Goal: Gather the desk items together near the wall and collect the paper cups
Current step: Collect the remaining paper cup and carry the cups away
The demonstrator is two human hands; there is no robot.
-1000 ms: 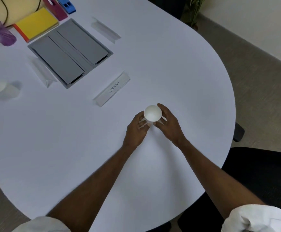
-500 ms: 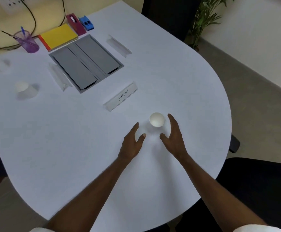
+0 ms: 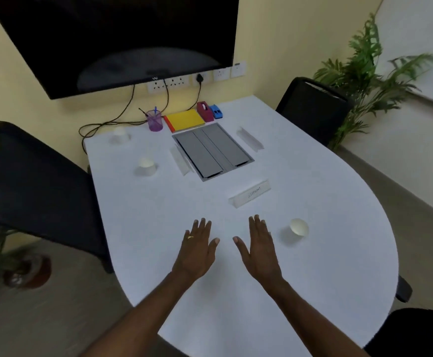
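Three paper cups stand on the white table (image 3: 313,292), and none of them is collected yet. The nearest cup (image 3: 298,227) is just beside the right hand (image 3: 260,249), on its outer side, and the hand does not touch it. The second cup (image 3: 147,166) stands well apart from it, on the left part of the table. The third cup (image 3: 120,134) is near the wall, to the left of the purple pen holder (image 3: 155,121).

Both hands hold nothing. The left hand (image 3: 197,248) and the right hand are flat, palms down, with straight fingers, and there is a gap between them. I cannot tell whether they rest on the surface or hang just above it.

The pen holder, the yellow notepad (image 3: 184,120), the red tape dispenser (image 3: 204,111) and the small blue item (image 3: 216,112) are in a row close to the wall, so I judge this part as done. The name cards are not gathered: the written card (image 3: 250,194) lies just ahead of the hands, and two other cards (image 3: 250,139) (image 3: 181,159) lie on either side of the grey hatch (image 3: 212,150). In my judgement the bigger part of the work remains: the cards must go to the wall and the three cups must come together.
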